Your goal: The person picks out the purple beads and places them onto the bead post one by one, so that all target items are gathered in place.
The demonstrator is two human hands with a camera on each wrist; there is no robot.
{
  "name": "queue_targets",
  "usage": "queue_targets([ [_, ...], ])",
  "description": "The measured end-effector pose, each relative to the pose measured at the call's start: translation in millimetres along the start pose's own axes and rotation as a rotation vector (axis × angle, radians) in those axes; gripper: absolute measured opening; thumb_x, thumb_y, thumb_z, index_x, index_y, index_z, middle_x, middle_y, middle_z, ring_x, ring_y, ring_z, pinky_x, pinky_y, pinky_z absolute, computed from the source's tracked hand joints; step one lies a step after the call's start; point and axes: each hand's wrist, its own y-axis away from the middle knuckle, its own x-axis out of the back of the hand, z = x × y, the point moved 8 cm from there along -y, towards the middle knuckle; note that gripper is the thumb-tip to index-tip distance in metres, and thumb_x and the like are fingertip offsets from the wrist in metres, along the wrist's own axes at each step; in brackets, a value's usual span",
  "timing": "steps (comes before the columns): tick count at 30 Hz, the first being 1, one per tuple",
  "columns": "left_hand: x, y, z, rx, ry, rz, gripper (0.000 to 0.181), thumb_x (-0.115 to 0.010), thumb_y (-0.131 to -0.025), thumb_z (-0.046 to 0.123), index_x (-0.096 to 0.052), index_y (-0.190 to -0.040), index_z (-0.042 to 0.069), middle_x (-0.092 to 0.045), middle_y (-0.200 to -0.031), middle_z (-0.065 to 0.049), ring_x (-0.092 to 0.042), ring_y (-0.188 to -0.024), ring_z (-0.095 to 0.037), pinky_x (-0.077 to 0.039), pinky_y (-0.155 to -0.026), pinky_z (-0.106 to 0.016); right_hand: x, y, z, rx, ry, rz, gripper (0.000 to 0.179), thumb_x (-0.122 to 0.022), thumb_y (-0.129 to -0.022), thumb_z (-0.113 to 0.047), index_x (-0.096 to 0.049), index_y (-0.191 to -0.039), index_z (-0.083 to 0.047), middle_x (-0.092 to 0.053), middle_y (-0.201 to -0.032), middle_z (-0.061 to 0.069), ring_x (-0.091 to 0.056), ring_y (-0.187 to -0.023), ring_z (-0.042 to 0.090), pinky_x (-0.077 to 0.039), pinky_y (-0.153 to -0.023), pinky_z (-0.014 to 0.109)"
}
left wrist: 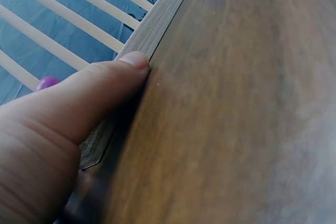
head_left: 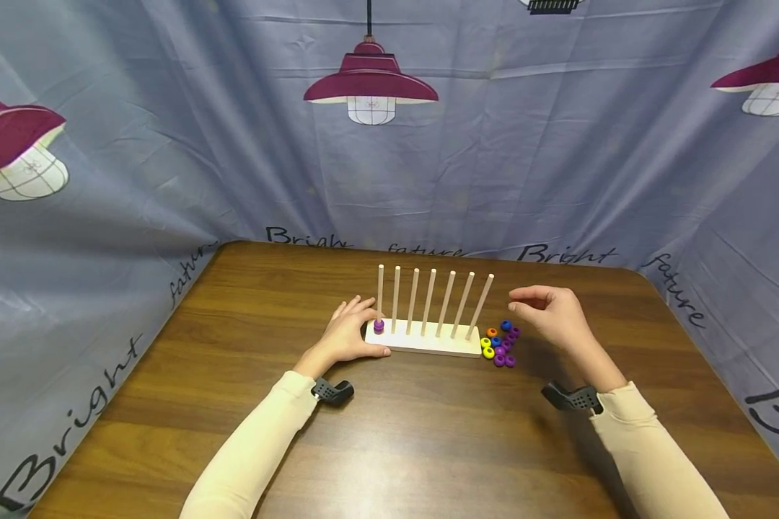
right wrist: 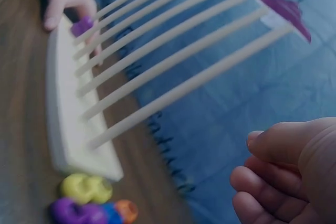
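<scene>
A pale wooden peg rack (head_left: 431, 342) with a row of several upright pegs stands on the table. My left hand (head_left: 348, 335) grips its left end, the thumb (left wrist: 118, 74) along the front edge and the fingers round the back. Purple beads (head_left: 379, 326) sit low on the leftmost peg, also seen in the right wrist view. To the right of the rack, my right hand (head_left: 552, 311) hovers over the table, fingers loosely bent, with a gap between thumb and forefinger and no bead showing there. In the right wrist view those fingers (right wrist: 268, 187) are half curled beside the pegs.
Loose beads lie by the rack's right end: yellow ones (head_left: 488, 352), purple ones (head_left: 500, 360), blue ones (head_left: 506, 326) and an orange one (head_left: 491, 332). The brown wooden table (head_left: 415, 432) meets a blue-grey curtain (head_left: 480, 180) printed with lamps and lettering.
</scene>
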Motion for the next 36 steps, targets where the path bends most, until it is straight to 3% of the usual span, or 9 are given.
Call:
queue_targets([
  [5,0.4,0.4,1.2,-0.002,0.007,-0.001,0.068,-0.086,-0.071,0.052,-0.069,-0.126,0.016,-0.045,-0.159,-0.014,-0.027,-0.155,-0.041,-0.014,-0.128,-0.062,-10,13.9,30,-0.053,-0.012,-0.023,0.026,-0.076,-0.090,-0.013,-0.075,-0.110,0.004,-0.077,-0.101,0.022,-0.061,-0.073,-0.009,-0.053,-0.062,0.015],
  [13,-0.8,0.0,4.3,-0.008,0.001,0.005,0.067,-0.086,-0.071,0.052,-0.069,-0.125,0.016,-0.046,-0.159,-0.014,-0.028,-0.155,-0.041,-0.015,-0.128,-0.061,-14,26.4,55,-0.072,0.022,-0.001,0.022,-0.077,-0.089,-0.012,-0.077,-0.106,0.003,-0.078,-0.101,0.022,-0.058,-0.073,-0.013,-0.051,-0.064,0.012],
  [22,1.3,-0.2,0.8,0.000,0.003,-0.005,0.068,-0.086,-0.071,0.051,-0.068,-0.127,0.016,-0.044,-0.160,-0.015,-0.027,-0.155,-0.041,-0.013,-0.128,-0.062,-5,38.6,56,-0.042,0.075,0.133,0.020,-0.079,-0.086,-0.011,-0.078,-0.101,0.001,-0.078,-0.095,0.022,-0.054,-0.071,-0.019,-0.046,-0.060,0.008],
  [29,1.2,0.2,0.6,0.006,0.005,-0.002,0.068,-0.086,-0.071,0.051,-0.068,-0.127,0.016,-0.044,-0.160,-0.014,-0.027,-0.155,-0.041,-0.013,-0.128,-0.062,-9,42.6,68,-0.084,0.089,0.068,0.021,-0.078,-0.087,-0.014,-0.078,-0.102,0.001,-0.078,-0.098,0.023,-0.054,-0.071,-0.017,-0.047,-0.059,0.012],
  [36,1.5,0.7,3.2,0.002,0.013,-0.001,0.067,-0.086,-0.071,0.051,-0.069,-0.126,0.016,-0.045,-0.159,-0.015,-0.027,-0.155,-0.042,-0.013,-0.128,-0.062,-12,36.2,81,-0.071,0.088,0.134,0.020,-0.079,-0.084,-0.011,-0.078,-0.100,0.001,-0.078,-0.096,0.022,-0.051,-0.070,-0.019,-0.044,-0.061,0.007],
])
